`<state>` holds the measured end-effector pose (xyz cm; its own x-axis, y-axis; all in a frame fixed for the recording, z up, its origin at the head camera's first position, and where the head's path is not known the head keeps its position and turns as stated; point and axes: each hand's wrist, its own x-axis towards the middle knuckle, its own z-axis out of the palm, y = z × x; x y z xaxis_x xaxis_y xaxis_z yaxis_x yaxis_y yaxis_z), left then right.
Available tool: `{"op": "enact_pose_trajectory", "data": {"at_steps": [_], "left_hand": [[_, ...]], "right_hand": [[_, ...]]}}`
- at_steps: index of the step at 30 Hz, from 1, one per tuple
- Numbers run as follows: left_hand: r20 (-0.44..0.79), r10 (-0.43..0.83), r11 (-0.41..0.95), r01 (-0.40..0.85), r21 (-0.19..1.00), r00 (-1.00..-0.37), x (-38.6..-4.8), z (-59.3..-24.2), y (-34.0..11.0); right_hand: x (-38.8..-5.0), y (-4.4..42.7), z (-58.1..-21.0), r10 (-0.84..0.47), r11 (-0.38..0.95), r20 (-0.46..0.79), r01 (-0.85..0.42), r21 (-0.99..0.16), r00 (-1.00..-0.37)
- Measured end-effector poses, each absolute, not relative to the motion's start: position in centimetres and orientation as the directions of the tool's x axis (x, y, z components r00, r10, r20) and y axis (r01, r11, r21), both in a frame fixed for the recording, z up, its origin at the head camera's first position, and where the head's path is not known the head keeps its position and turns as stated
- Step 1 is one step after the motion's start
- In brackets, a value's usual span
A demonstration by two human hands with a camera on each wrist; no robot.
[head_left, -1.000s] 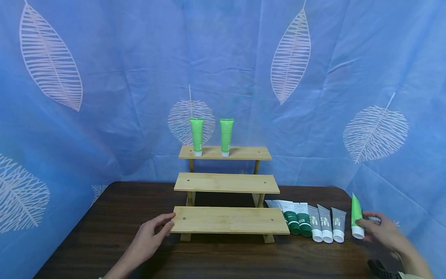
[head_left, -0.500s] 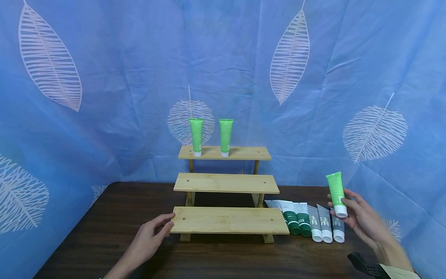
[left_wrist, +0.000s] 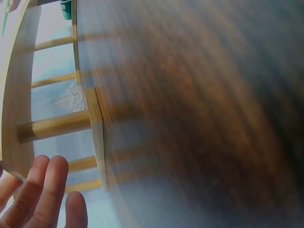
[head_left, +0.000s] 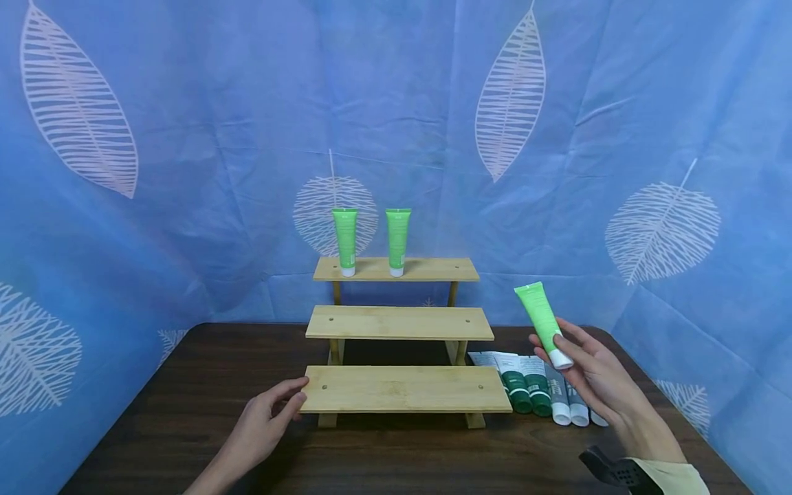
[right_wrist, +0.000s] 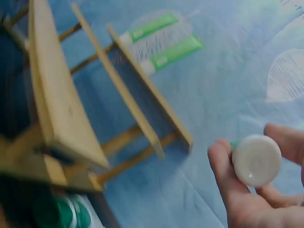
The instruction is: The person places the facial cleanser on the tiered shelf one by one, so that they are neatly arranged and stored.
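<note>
A light-green tube with a white cap [head_left: 541, 320] is held in my right hand [head_left: 603, 375], raised and tilted above the table to the right of the wooden tiered display stand [head_left: 399, 323]. In the right wrist view its round white cap [right_wrist: 257, 160] faces the camera between thumb and fingers. My left hand [head_left: 262, 419] grips the left end of the stand's lowest board [head_left: 408, 389] with thumb and index finger; the other fingers [left_wrist: 56, 180] stick out below the board in the left wrist view. Two matching green tubes [head_left: 345, 240] stand cap-down on the top board.
Right of the stand, several tubes lie in a row on the dark wood table [head_left: 185, 399]: white-and-dark-green ones [head_left: 515, 385] and grey ones with white caps [head_left: 557, 395], partly behind my right hand. A blue leaf-print cloth [head_left: 247, 172] hangs behind the table.
My right hand has lifted the green tube off the table's right side and carried it left and upward, past the grey tubes. The left hand stays on the stand.
</note>
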<state>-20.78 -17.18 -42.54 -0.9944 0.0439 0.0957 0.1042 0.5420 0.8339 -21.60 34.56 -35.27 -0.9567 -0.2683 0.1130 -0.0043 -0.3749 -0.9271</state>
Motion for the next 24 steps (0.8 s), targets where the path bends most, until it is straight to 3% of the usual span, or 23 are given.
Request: {"op": "enact_pose_trajectory", "data": {"at_steps": [7, 11, 17, 24], "left_hand": [[0.099, 0.050, 0.526, 0.110, 0.844, -0.994, -20.6, -42.7, -17.1], [0.101, 0.049, 0.523, 0.111, 0.845, -0.994, -20.7, -42.9, -17.1], [0.104, 0.048, 0.539, 0.114, 0.834, -0.993, -20.9, -42.9, -17.2], [0.101, 0.051, 0.543, 0.112, 0.832, -0.994, -20.9, -42.7, -17.2]], "right_hand": [[-22.5, 32.4, -33.7, -0.137, -0.499, 0.134, -0.049, -0.865, -0.981], [-23.3, 31.5, -32.4, -0.039, -0.476, 0.179, -0.139, -0.868, -0.983], [-24.8, 29.7, -30.1, 0.045, -0.343, 0.192, -0.196, -0.919, -0.980], [-26.7, 27.1, -28.2, 0.066, -0.032, 0.250, -0.253, -0.967, -0.966]]}}
